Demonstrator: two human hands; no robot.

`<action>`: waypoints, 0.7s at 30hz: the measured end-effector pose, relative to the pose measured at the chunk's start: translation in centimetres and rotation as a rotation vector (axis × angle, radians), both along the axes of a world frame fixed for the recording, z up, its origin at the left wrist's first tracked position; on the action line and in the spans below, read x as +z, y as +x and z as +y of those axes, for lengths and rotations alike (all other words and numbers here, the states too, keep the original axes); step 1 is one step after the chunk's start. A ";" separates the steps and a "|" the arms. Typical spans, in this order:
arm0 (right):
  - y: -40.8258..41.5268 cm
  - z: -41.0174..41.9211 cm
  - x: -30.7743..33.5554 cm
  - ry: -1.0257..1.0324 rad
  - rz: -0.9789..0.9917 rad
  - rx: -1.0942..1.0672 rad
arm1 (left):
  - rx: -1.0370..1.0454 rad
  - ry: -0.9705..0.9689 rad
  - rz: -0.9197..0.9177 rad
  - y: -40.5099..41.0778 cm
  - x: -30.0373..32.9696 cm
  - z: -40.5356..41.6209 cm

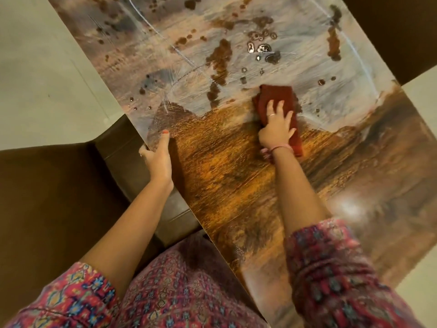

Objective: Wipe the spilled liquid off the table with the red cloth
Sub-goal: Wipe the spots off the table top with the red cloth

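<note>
The red cloth (276, 95) lies folded flat on the glossy brown wooden table (236, 185). My right hand (275, 129) presses down on its near half, fingers spread over it. Spilled liquid (263, 48) shows as brown blotches and shiny drops across the far part of the table, beyond the cloth. A long brown streak (218, 65) runs to the left of the cloth. My left hand (157, 157) grips the table's left edge, thumb lying on top of the surface.
A dark brown cushioned seat (47, 185) stands under and left of the table. Pale floor tiles (35, 55) lie at the far left and at the right. Another dark seat (402, 31) is at the far right corner.
</note>
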State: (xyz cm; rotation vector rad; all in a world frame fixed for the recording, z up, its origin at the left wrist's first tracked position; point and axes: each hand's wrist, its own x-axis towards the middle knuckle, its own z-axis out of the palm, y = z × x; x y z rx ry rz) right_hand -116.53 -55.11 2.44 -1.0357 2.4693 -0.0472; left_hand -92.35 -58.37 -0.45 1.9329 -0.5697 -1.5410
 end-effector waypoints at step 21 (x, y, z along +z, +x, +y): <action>-8.7 2.2 0.2 0.045 0.044 -0.341 | -0.167 -0.293 -0.331 -2.1 1.7 0.8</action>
